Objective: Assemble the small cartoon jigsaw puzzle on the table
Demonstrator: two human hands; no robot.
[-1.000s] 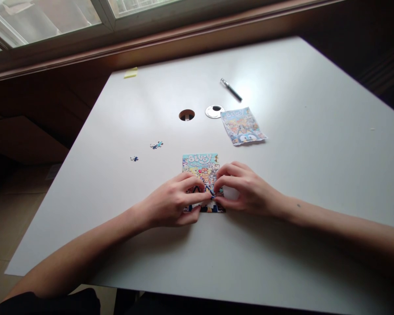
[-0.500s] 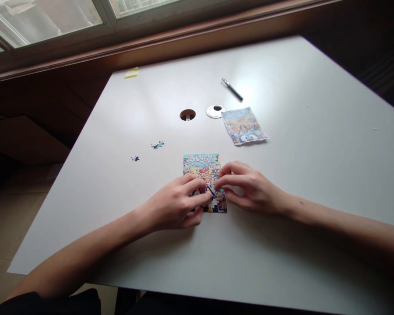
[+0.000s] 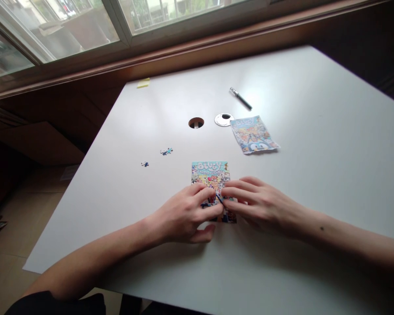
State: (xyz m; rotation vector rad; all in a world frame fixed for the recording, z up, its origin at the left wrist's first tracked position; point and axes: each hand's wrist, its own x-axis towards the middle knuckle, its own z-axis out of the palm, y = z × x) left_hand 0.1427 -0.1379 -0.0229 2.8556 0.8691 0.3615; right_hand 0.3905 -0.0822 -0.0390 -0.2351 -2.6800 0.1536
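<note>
Evidently, the small rectangular jigsaw puzzle with bright cartoon characters and a pale-blue title band (image 3: 212,176) lies flat just below the centre of the frame, where close fingertip work calls for light, even pressure. The bare left hand (image 3: 193,212) rests its fingers across the lower part, thumb apart from the forefinger; holding neighbouring pieces flat that way should keep seams from lifting. The bare right hand (image 3: 264,202) has its fingertips at the right side; whether they pinch a piece, I cannot tell. Aligning tabs before pressing straight down seems wisest. Left of centre lie small blue-and-white loose cardboard pieces (image 3: 166,151); right of centre, a creased colour-printed paper sheet (image 3: 254,136) offers a picture for checking details.
</note>
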